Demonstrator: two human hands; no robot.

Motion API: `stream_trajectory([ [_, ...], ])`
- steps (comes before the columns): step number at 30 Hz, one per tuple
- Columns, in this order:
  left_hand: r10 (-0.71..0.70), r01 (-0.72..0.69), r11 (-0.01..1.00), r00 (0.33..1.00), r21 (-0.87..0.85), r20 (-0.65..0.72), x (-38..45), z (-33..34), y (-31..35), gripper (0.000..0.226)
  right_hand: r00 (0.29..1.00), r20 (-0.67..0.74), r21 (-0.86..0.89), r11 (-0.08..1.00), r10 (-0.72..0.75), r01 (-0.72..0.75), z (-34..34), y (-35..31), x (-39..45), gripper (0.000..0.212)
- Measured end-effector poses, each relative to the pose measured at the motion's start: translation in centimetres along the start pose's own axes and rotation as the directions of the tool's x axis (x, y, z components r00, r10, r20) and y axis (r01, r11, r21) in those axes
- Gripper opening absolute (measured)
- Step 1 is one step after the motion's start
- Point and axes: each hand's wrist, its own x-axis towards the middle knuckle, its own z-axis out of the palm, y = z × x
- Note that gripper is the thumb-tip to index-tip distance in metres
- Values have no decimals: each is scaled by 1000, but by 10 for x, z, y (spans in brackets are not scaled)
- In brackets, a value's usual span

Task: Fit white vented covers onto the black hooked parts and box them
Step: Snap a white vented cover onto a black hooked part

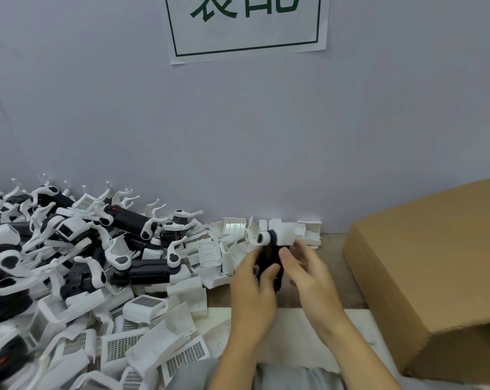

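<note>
- A black hooked part (269, 263) sits just right of the frame's centre, lifted above the surface (334, 280) between both hands; its white round end (262, 238) points up and left.
- The left hand (252, 288) has its grip curled round the part's lower body, thumb across the front.
- The right hand (305, 266) grasps the same part from the right, thumb pressed on the black body; its fingers are blurred.
- Whether a white vented cover is already on the held part cannot be told.
- Directly behind the hands, loose white vented covers (210, 251) lie heaped against the wall (238, 136).
- More covers (153, 342), mesh faces up or tilted, fill the lower left of the frame.
- A tangled pile of black hooked parts (77, 243) with white hooks crowds the left middle, touching the covers.
- A cardboard box (429, 277) stands at the right, near the right hand, its flap tilted toward the viewer.
- A white paper sign (246, 26) with green characters hangs on the wall at the top centre.
- A pale sheet (294, 344) lies on the surface beneath the forearms.
</note>
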Motion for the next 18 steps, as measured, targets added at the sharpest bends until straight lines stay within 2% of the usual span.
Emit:
stream_trajectory([
  [2, -115, 105, 988, 989, -109, -93, 3, -2, 0, 23, 997, -34, -67, 995, 68, -70, -2, 2, 2, 27],
  [4, -325, 274, 915, 936, -296, -138, 5, -4, -1, 24, 985, -76, -187, 968, 153, -165, -5, 7, 5, 30],
  [6, -465, 382, 753, 885, -536, -21, 6, -7, 1, 33, 972, -77, -227, 945, 223, -235, -4, 9, 5, 31],
  [7, -469, 402, 687, 881, -605, 53, 7, -8, 3, 38, 965, -63, -200, 944, 255, -262, -3, 10, 4, 31],
  [8, -456, 412, 672, 885, -615, 95, 8, -9, 5, 43, 958, -34, -151, 946, 285, -287, -2, 9, 2, 31],
  [12, -400, 364, 781, 915, -509, 40, 8, -8, 5, 68, 933, 121, -51, 941, 338, -334, 2, 5, -5, 27],
  [15, -355, 331, 794, 933, -511, 53, 5, -6, 7, 59, 932, 143, 0, 942, 333, -337, 0, 3, -9, 25],
  [18, -376, 346, 769, 925, -537, 57, 5, -8, 9, 44, 925, 158, 46, 933, 346, -357, -4, 1, -12, 23],
])
